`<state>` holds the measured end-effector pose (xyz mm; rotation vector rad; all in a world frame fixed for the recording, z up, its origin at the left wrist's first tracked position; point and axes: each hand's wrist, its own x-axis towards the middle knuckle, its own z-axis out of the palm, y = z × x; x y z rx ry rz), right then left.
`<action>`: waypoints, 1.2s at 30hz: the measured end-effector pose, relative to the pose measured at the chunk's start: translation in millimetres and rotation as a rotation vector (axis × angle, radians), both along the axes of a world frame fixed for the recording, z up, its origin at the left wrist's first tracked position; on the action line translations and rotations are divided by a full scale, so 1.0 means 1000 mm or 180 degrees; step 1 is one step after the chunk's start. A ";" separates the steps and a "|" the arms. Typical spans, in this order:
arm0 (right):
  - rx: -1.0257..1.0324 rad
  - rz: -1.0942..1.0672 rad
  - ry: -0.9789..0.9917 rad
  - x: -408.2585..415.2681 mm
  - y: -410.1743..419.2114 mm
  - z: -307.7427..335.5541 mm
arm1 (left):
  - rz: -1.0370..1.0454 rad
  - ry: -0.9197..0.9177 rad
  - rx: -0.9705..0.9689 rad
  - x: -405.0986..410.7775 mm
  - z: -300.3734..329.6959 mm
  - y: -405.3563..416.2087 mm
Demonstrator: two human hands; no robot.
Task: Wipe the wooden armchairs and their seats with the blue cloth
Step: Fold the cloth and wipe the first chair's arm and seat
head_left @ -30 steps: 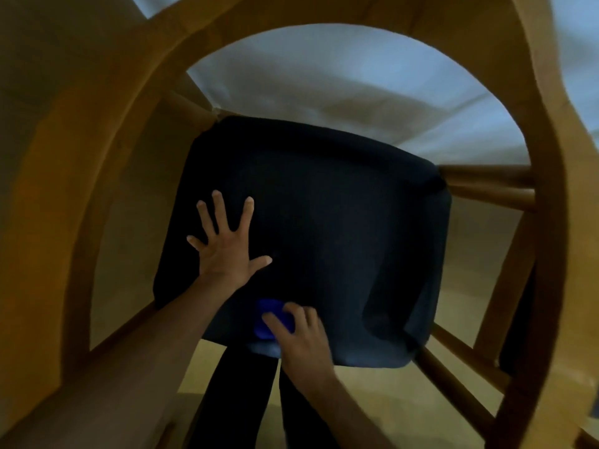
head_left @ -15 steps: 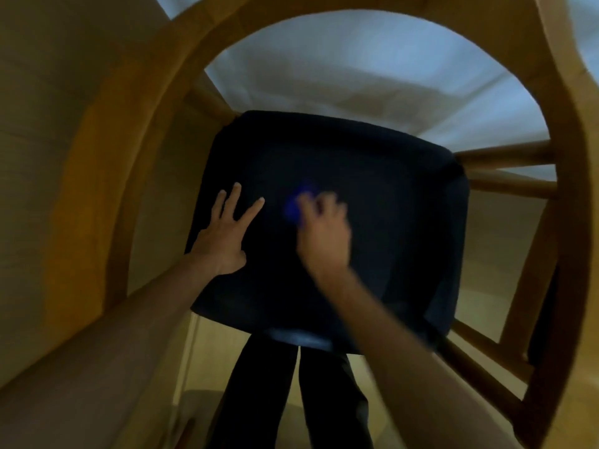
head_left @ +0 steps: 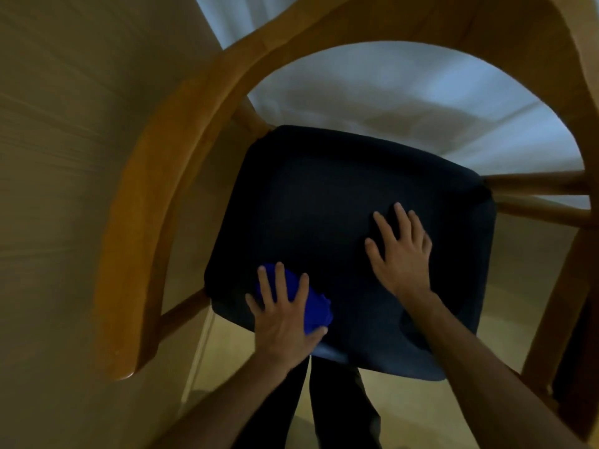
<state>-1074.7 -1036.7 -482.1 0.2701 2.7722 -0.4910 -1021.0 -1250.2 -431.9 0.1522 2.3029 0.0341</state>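
I look down through the curved wooden armrest frame (head_left: 146, 222) of an armchair onto its dark navy seat cushion (head_left: 324, 196). My left hand (head_left: 282, 322) presses the crumpled blue cloth (head_left: 316, 307) onto the near left corner of the seat, fingers spread over it. Flat on the seat's right half lies my right hand (head_left: 402, 254), fingers apart, holding nothing. Part of the cloth is hidden under my left palm.
White fabric (head_left: 405, 102) lies beyond the chair's back. Wooden rungs (head_left: 538, 186) cross at the right, and a chair leg (head_left: 551, 319) stands there. My dark-trousered legs (head_left: 340, 406) stand on the light wooden floor (head_left: 64, 189) just below the seat's front edge.
The blue cloth was under my right hand and is now under my left hand at the near left corner. My right hand has moved to the seat's right side and lies flat.
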 end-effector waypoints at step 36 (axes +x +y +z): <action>-0.0040 -0.0059 -0.0083 0.014 -0.006 -0.011 | 0.0806 0.1720 0.0678 -0.166 -0.045 -0.033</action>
